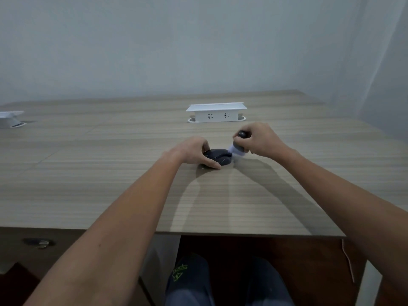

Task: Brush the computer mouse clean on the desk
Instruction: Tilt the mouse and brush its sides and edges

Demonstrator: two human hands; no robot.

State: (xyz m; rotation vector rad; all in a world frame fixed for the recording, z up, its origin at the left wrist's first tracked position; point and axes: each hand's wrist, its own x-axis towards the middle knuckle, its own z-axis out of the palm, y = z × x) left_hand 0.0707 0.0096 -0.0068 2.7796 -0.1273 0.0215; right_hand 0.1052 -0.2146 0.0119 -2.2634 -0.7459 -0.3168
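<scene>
A dark grey computer mouse (219, 158) lies on the wooden desk (110, 173) near its middle. My left hand (194, 151) grips the mouse from the left, thumb along its near side and fingers over its far side. My right hand (260, 140) is closed around a small brush (237, 149) with a dark handle and pale bristles. The bristles point down and to the left and touch the right end of the mouse; they look blurred.
A white pop-up socket box (216, 113) stands on the desk just behind my hands. Another white socket box (10, 119) sits at the far left edge. The desk's near edge runs above my knees; a wall stands behind and to the right.
</scene>
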